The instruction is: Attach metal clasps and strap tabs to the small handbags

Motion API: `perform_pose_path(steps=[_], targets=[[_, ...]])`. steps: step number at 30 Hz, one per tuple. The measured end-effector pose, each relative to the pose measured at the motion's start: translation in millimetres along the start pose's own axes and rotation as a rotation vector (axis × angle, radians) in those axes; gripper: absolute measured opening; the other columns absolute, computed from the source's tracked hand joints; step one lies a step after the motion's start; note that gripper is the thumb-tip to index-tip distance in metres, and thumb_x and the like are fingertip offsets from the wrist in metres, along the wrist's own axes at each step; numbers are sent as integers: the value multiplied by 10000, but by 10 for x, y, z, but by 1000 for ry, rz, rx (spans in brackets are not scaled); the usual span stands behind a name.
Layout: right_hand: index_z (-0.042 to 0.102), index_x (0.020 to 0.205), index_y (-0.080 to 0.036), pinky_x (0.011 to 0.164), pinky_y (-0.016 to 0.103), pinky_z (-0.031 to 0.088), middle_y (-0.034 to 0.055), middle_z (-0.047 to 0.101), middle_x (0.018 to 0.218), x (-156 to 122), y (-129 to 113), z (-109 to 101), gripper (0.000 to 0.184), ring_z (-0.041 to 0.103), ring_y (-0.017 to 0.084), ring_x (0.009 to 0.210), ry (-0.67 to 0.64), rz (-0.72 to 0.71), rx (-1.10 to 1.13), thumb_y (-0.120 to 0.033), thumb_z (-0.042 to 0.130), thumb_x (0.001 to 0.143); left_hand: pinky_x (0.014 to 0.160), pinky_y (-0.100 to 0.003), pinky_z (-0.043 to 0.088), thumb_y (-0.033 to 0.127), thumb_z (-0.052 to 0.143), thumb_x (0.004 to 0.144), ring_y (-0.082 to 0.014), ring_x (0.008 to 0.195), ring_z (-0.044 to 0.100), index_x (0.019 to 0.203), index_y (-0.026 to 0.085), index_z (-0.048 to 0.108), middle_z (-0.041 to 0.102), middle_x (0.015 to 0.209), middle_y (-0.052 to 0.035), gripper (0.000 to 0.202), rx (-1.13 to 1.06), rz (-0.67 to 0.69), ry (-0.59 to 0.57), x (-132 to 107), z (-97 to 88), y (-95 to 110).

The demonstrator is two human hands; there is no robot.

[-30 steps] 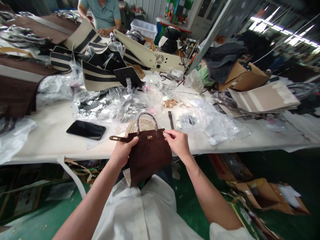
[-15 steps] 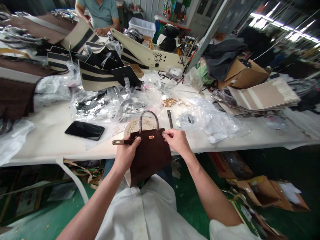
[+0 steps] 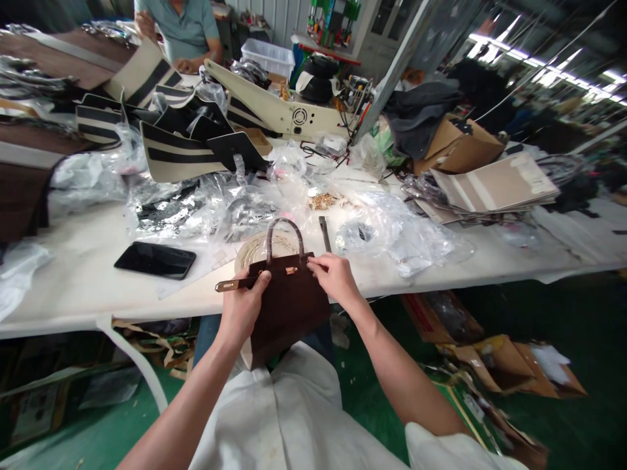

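A dark brown handbag (image 3: 291, 307) leans upright between me and the table edge, its curved handle (image 3: 285, 222) raised. Gold clasp hardware (image 3: 291, 270) sits at the middle of its upper front. My left hand (image 3: 242, 303) grips the bag's upper left side, thumb on the front. From that hand a brown strap with a gold metal end (image 3: 228, 285) sticks out to the left. My right hand (image 3: 333, 271) pinches at the bag's upper right corner; the small part between the fingertips is mostly hidden. Behind the bag lies a pale coil (image 3: 267, 245), partly covered by it.
A black phone (image 3: 155, 260) lies to the left, and a dark strap piece (image 3: 324, 234) beyond my right hand. Plastic bags (image 3: 406, 235), small gold parts (image 3: 323, 201) and dark-striped panels (image 3: 181, 153) cover the table further back. Across it sits another person (image 3: 183, 29).
The view has shifted slightly, so the scene sits a little further left. Both hands keep their places on the handbag. The person across the table has raised one hand.
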State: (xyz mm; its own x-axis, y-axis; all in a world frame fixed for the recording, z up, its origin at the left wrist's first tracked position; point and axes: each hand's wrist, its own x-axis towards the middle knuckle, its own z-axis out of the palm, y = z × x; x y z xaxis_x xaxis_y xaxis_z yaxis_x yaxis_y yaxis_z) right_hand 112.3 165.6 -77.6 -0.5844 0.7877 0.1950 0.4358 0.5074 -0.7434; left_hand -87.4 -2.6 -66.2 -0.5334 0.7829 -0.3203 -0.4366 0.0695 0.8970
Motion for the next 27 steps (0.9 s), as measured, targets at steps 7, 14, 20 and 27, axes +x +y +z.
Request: perform_pose_path(steps=[7,14,20,27], targets=[[444,1736,-183,738,315,663,113,701,1319,-473,289,148,1240,661,151,756,496,447,226,-630,1017,731,1108,-508,627,476,1035,736,-411,1216,769,1167,189,845,860,1114,-106,552,-84,-51,-41,-2,-133,30],[360,1755,-248,833,333,699,178,602,1573,-538,239,228,1312,731,217,1015,533,497,451,-639,1033,699,1164,-518,608,464,1050,756,-405,1285,760,1326,155,815,846,1285,-154,689,-136,-95,-116,-87,-227,103],[432,1715,-204,910,379,700,140,765,1367,-599,67,196,1273,776,269,1087,455,572,751,-581,1077,684,1189,-508,591,438,1054,772,-408,1330,744,1344,157,816,829,1354,-163,680,-167,-121,-132,-128,-318,19],[816,1204,-170,1096,454,651,124,862,1169,-504,-32,132,696,821,319,1129,236,536,836,-513,1096,667,1161,-478,610,406,1071,738,-391,1267,777,1265,136,833,857,1258,-161,638,-194,-163,-122,6,-290,-40]])
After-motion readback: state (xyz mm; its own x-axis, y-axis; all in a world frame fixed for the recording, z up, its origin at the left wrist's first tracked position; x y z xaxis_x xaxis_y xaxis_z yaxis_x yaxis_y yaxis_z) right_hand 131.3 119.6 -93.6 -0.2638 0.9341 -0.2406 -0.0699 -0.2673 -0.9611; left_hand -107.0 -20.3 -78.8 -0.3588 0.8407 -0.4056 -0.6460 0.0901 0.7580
